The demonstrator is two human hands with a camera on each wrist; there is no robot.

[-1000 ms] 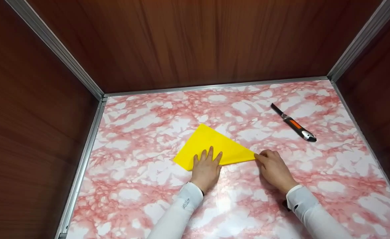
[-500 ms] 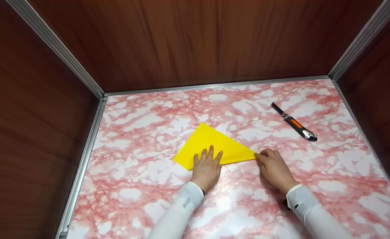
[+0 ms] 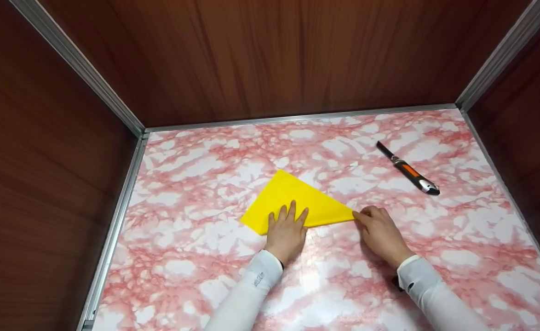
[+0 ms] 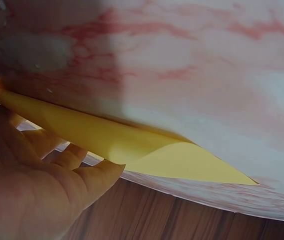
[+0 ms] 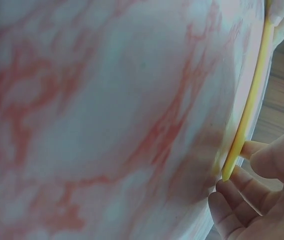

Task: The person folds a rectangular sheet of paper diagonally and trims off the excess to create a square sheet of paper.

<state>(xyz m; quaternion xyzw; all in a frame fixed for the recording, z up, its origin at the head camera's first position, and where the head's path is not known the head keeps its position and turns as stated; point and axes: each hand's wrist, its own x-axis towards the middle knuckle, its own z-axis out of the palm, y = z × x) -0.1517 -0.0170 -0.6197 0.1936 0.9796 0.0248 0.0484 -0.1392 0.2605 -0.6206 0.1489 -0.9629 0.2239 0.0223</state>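
A folded sheet of yellow paper (image 3: 293,191) lies on the marbled table, its near edge folded and slightly raised. With fingers spread, my left hand (image 3: 287,234) rests on the paper's lower left part. The left wrist view shows the yellow paper (image 4: 176,160) as a loose rolled fold running past the fingertips to a pointed corner. At the sheet's right corner, my right hand (image 3: 382,236) pinches the tip between thumb and fingers. From the right wrist, the paper (image 5: 251,105) appears edge-on as a narrow strip ending at that hand's fingertips.
A utility knife (image 3: 408,170) with a black and orange handle lies at the right rear of the table (image 3: 182,266), apart from both hands. Dark wood-grain panels (image 3: 270,59) with metal edging enclose the back and both sides.
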